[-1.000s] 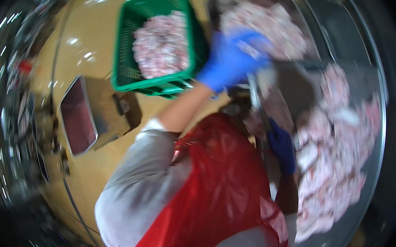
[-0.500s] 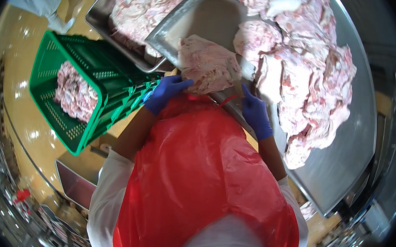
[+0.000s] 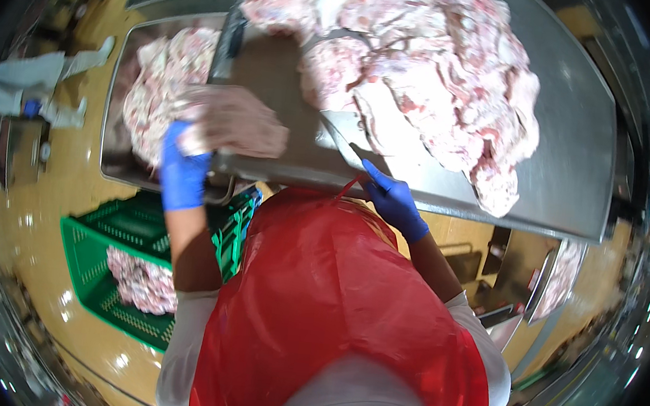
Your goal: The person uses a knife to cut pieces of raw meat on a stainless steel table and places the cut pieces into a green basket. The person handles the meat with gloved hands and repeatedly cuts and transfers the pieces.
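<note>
My left hand (image 3: 182, 172), in a blue glove, grips a flat pale-pink slab of raw meat (image 3: 235, 122) and holds it over the left edge of the steel table (image 3: 570, 172), beside a steel tub (image 3: 111, 153) full of meat. My right hand (image 3: 394, 199), also gloved in blue, is closed on a knife (image 3: 345, 141) whose blade lies on the table and points at a large pile of raw meat (image 3: 438, 81). A red apron (image 3: 331, 305) covers my front.
A green plastic crate (image 3: 100, 260) holding some meat sits on the yellow floor at my lower left. Another person in white (image 3: 31, 85) stands at the far left. Steel equipment (image 3: 544, 287) stands under the table's right end.
My left hand has carried the slab of meat from the middle of the table out to the left, toward the tub. My right hand has stayed at the table's near edge.
</note>
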### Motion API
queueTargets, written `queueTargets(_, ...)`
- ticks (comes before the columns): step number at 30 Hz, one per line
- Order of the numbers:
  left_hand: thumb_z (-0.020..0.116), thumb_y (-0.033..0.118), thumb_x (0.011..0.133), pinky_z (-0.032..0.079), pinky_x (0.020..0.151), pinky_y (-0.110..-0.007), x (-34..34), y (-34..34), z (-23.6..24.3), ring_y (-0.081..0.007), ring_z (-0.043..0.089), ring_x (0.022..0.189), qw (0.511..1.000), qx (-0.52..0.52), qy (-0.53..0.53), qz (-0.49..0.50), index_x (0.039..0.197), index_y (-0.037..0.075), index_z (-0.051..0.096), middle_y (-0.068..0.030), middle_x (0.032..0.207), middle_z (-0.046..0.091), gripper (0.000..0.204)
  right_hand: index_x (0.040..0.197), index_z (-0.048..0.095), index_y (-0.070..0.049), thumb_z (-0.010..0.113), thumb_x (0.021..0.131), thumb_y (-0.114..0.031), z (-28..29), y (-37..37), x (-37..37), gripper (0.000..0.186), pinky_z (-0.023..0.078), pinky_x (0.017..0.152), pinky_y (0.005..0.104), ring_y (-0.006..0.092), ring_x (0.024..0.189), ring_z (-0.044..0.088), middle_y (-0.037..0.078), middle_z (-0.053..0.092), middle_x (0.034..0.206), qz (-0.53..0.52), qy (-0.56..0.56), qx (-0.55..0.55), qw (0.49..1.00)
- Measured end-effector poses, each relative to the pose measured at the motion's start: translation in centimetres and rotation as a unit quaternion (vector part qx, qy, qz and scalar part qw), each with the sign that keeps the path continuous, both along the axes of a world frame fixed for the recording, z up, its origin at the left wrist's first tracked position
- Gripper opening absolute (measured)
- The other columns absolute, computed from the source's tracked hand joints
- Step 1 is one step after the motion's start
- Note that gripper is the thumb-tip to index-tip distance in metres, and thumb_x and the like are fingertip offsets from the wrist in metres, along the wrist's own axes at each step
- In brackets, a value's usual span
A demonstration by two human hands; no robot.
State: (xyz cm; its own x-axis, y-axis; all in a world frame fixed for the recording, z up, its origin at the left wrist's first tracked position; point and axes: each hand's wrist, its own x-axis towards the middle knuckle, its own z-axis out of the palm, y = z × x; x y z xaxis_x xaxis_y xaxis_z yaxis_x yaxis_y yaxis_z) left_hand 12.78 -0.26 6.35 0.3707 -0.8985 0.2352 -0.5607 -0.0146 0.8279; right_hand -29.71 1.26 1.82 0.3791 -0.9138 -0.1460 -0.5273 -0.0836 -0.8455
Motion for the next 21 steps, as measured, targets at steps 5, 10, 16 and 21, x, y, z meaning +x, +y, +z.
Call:
queueTargets(5,0.076,0.016,0.092,0.052,0.104,-0.046,9.1,-2.2,0.0,-0.0359,0.062,0.118,0.896,-0.128,-0.379,0.192,0.135,-0.007,0.057,-0.0248,0.135,0.062,0.052,0.156,0.045,-0.016,0.057,0.1,-0.016,-0.1,4.4,-2.3,0.057,0.056,0.088,0.0413,0.03,0.095,0.072,0.021,0.072,0.109,-0.117,0.016,0.109,0.987)
queueTargets(10,0.057,0.025,0.105,0.053,0.1,-0.04,0.3,-10.1,-11.5,-0.0288,0.064,0.111,0.981,-0.039,0.152,-0.111,0.133,-0.005,0.059,-0.019,0.13,0.064,0.041,0.157,0.043,-0.022,0.054,0.101,-0.022,2.8,7.4,-2.6,0.057,0.055,0.076,0.0476,0.0419,0.074,0.067,0.027,0.069,0.091,-0.202,0.091,0.029,0.975)
queueTargets(16,0.075,0.034,0.092,0.05,0.096,-0.039,-7.9,-28.9,-21.7,-0.0288,0.064,0.106,0.946,0.088,-0.13,-0.284,0.125,-0.011,0.062,-0.0195,0.118,0.069,0.057,0.156,0.044,-0.017,0.053,0.103,-0.023,3.5,11.2,-3.5,0.055,0.054,0.074,0.0466,0.0394,0.071,0.067,0.026,0.069,0.088,-0.266,0.08,-0.001,0.961)
queueTargets(21,0.079,0.034,0.086,0.053,0.087,-0.042,-10.2,-33.8,-18.6,-0.0269,0.066,0.092,0.887,0.305,-0.033,-0.346,0.112,-0.011,0.069,-0.0172,0.107,0.074,0.053,0.156,0.045,-0.019,0.052,0.101,-0.023,4.8,13.7,-3.4,0.055,0.054,0.08,0.0494,0.0441,0.079,0.068,0.028,0.069,0.093,-0.335,0.046,0.039,0.94)
